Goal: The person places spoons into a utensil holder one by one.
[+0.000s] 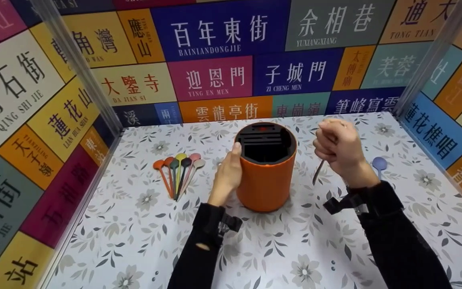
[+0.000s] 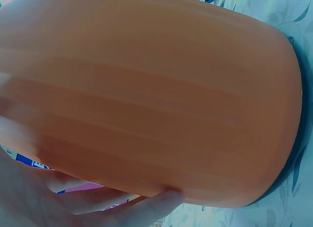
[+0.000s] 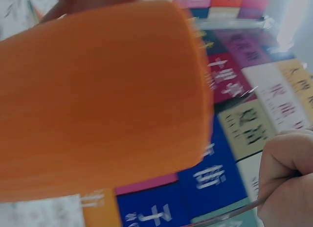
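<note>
An orange cylindrical utensil holder (image 1: 265,184) with a black slotted insert stands upright on the flowered tabletop. Against its left side is my left hand (image 1: 227,170), thumb near the rim, gripping it; the left wrist view shows fingers (image 2: 161,207) touching the orange wall. To the right of the holder, my right hand (image 1: 339,146) is raised with curled fingers, holding a thin dark utensil (image 1: 318,172) that points down. A shiny, slim part of that utensil (image 3: 230,215) appears in the right wrist view. Its exact kind cannot be made out, as the fist hides the rest.
Several coloured spoons (image 1: 179,172) lie fanned out left of the holder. A purple spoon (image 1: 379,163) lies on the right, partly behind the right forearm. Panels with street-name lettering (image 1: 215,78) enclose the back and sides of the table (image 1: 134,237).
</note>
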Available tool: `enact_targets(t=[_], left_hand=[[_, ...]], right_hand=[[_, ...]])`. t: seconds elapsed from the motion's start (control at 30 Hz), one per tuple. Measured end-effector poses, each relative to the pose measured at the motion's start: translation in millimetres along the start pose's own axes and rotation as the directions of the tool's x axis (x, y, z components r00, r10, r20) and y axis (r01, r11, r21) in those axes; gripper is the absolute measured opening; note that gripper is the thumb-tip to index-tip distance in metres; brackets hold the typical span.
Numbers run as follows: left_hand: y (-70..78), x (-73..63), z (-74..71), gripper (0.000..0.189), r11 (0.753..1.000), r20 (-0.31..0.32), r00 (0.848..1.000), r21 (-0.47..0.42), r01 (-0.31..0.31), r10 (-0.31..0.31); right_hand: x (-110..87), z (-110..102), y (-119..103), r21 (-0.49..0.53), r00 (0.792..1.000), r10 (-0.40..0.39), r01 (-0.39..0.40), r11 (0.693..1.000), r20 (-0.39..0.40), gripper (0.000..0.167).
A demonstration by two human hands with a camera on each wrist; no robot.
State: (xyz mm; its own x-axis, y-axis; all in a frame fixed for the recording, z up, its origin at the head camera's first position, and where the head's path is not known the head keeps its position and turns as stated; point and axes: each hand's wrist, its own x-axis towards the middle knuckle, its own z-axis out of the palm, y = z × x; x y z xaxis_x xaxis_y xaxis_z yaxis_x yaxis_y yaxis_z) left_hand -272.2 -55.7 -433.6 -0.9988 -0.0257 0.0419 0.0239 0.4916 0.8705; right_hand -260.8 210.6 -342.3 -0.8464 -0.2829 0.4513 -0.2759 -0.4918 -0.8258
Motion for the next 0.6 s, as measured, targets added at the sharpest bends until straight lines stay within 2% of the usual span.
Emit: enact_targets(t=[0.2, 0.37, 0.6], left_hand=[[0.2, 0.5, 0.6, 0.097, 1.000, 0.002, 1.000, 0.000, -0.005, 0.005], [0.4, 0.6, 0.3, 0.097, 1.000, -0.003, 1.000, 0.003, -0.002, 0.002], [-0.6, 1.0, 0.9, 0.111, 1.000, 0.002, 1.000, -0.006, -0.018, 0.018]], right_hand=[[6.2, 20, -23, 0.070, 0.996, -0.084, 0.083, 0.994, 0.004, 0.048], [9.4, 35, -35, 0.083, 0.989, -0.146, 0.147, 0.986, -0.022, 0.048], [11.2, 51, -45, 0.139, 0.974, -0.223, 0.225, 0.964, -0.031, 0.045]])
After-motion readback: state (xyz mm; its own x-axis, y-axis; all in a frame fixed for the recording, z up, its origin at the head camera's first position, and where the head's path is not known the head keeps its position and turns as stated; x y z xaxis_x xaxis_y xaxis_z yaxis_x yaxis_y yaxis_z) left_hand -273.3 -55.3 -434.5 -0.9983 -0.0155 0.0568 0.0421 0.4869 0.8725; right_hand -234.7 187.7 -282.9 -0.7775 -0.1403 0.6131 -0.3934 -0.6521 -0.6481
